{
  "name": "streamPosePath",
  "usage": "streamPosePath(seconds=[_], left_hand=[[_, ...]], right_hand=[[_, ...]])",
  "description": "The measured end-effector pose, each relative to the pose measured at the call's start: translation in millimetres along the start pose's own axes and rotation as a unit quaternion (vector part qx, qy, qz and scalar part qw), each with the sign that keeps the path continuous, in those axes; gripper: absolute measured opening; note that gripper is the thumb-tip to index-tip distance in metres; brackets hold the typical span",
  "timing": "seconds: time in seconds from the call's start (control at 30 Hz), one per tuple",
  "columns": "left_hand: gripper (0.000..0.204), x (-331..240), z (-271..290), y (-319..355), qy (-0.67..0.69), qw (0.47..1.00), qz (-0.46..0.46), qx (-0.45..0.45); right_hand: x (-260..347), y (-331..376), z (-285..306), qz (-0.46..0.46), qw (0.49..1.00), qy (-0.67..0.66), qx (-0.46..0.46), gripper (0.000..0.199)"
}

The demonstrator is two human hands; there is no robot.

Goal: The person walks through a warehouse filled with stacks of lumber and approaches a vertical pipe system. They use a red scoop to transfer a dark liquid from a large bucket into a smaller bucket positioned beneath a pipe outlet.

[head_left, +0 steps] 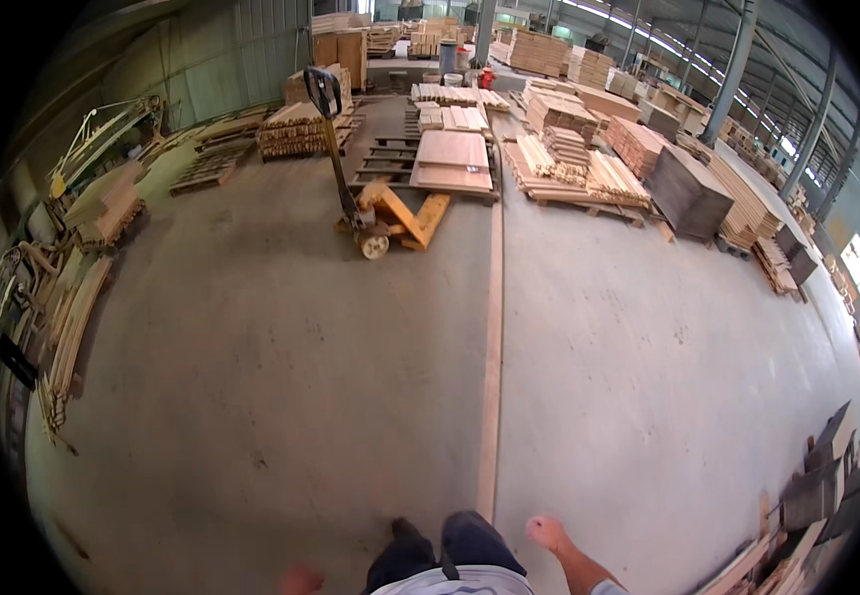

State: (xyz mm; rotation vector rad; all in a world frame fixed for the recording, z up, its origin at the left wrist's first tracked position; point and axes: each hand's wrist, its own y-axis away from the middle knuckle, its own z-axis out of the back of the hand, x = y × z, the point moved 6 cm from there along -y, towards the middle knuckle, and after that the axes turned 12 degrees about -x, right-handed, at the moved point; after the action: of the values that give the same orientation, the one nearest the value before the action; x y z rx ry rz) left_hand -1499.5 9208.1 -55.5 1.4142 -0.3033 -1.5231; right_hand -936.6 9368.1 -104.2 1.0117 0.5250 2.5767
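Note:
My right hand hangs out to the right of my legs with its fingers curled in, and no object shows in it. Low on the left, my left hand is smeared by motion at the picture's lower edge, so its fingers cannot be made out. Neither hand touches anything that I can see. Ahead stands a yellow pallet jack with its dark handle upright. Just behind it, flat wooden panels lie stacked on a dark pallet.
A long pale strip runs along the grey floor from near my feet toward the pallets. Stacked lumber stands ahead right, beside a dark block-shaped stack. Long boards lie at left; dark panels lean at lower right.

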Motion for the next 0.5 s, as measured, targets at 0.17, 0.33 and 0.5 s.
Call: streamPosePath(seconds=[0.17, 0.33, 0.5], left_hand=[[0.02, -193, 52, -137, -0.014, 0.995, -0.097, 0.001], [0.022, -311, 63, -236, -0.047, 0.995, -0.019, -0.081], [0.036, -353, 104, -290, 0.049, 0.996, 0.009, -0.074]], right_hand=[[108, -76, -50, -0.135, 0.983, -0.119, 0.044, 0.027], [222, -233, -123, -0.062, 0.995, -0.01, 0.075, 0.029], [484, -389, -165, 0.042, 0.995, -0.038, 0.08, 0.029]])
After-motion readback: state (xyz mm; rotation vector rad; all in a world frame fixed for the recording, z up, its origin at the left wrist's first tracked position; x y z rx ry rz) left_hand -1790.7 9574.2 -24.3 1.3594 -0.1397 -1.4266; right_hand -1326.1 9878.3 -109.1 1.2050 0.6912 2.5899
